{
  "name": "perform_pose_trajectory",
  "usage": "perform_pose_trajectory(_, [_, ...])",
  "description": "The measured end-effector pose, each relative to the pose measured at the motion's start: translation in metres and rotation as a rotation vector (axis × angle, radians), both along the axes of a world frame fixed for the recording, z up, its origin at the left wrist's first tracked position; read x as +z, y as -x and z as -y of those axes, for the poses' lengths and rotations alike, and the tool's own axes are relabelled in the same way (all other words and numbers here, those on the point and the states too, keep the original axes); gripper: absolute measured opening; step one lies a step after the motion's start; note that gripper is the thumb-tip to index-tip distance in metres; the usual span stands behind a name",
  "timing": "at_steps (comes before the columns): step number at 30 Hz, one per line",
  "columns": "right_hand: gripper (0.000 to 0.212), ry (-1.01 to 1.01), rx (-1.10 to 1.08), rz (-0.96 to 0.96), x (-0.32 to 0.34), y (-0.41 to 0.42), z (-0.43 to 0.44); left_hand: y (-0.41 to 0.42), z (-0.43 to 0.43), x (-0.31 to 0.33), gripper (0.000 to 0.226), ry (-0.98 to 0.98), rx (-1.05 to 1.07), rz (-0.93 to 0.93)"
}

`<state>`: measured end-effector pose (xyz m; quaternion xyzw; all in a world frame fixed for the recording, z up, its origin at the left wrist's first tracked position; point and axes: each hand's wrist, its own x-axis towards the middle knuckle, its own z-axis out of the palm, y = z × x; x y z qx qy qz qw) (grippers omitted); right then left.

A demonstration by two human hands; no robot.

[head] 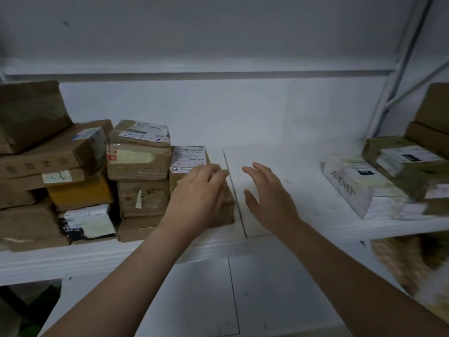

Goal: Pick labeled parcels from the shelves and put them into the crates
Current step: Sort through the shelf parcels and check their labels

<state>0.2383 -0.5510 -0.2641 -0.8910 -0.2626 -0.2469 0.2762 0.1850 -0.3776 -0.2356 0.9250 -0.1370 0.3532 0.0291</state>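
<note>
A brown cardboard parcel with a white label stands on the white shelf, at the right end of a stack of boxes. My left hand lies flat on the top and front of this parcel, fingers spread over it. My right hand hovers open just to the parcel's right, palm turned toward it, not touching it. The lower front of the parcel is hidden behind my left hand. No crate is in view.
Several taped cardboard parcels are piled on the shelf's left side. More parcels, among them a white box, lie at the right. A bare stretch of shelf separates the two groups. A lower shelf sits beneath.
</note>
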Motion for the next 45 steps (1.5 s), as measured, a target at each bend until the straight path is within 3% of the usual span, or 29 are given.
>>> perform_pose_trajectory(7, [0.033,0.000,-0.229,0.044,-0.001,0.006,0.113,-0.026,0.087,-0.013,0.037,0.092,-0.138,-0.107])
perform_pose_trajectory(16, [0.034,-0.010,-0.434,0.076,0.007,0.015,0.257,-0.048,0.229,-0.028,0.037,0.175,-0.334,-0.128])
perform_pose_trajectory(24, [0.037,-0.090,-0.509,-0.027,0.007,0.016,0.351,-0.095,0.361,-0.031,0.087,0.019,-0.330,-0.128])
perform_pose_trajectory(27, [0.040,-0.085,-0.491,-0.090,0.005,0.013,0.373,-0.110,0.388,-0.027,0.094,-0.100,-0.268,-0.075])
perform_pose_trajectory(31, [0.039,-0.130,-0.416,-0.101,0.007,0.008,0.389,-0.125,0.404,-0.025,0.085,-0.180,-0.202,-0.052])
perform_pose_trajectory(38, [0.033,-0.337,-0.286,-0.143,0.008,-0.002,0.394,-0.115,0.391,-0.021,0.075,-0.015,-0.217,-0.001])
perform_pose_trajectory(42, [0.033,-0.536,-0.181,-0.285,0.017,-0.004,0.379,-0.102,0.357,-0.021,0.075,0.041,-0.279,0.116])
perform_pose_trajectory(45, [0.038,-0.818,-0.051,-0.523,0.022,-0.008,0.355,-0.088,0.323,-0.027,0.077,0.082,-0.349,0.215])
